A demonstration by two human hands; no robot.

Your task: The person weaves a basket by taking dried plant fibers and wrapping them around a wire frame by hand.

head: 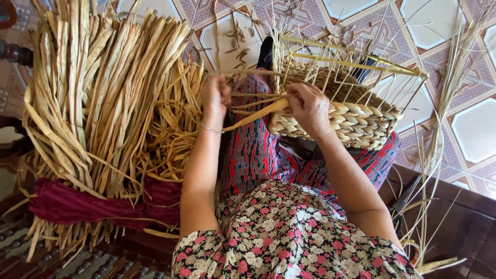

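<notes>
A half-woven straw basket (361, 121) on a thin yellow wire frame (356, 64) rests on my lap, tilted on its side. My right hand (308, 108) presses on the woven rim and pinches a flat dried strand (253, 116) where it enters the weave. My left hand (215, 95) is closed around the same strand's loose end, pulling it left of the basket. A thin bracelet (211, 129) circles my left wrist.
A big bundle of dried flat reeds (103, 93) lies to my left, tied with a dark red cloth (93, 204). Thin loose stalks (439, 139) stand at right. Patterned floor tiles (465, 124) lie beyond; dark wooden furniture (454, 217) is at lower right.
</notes>
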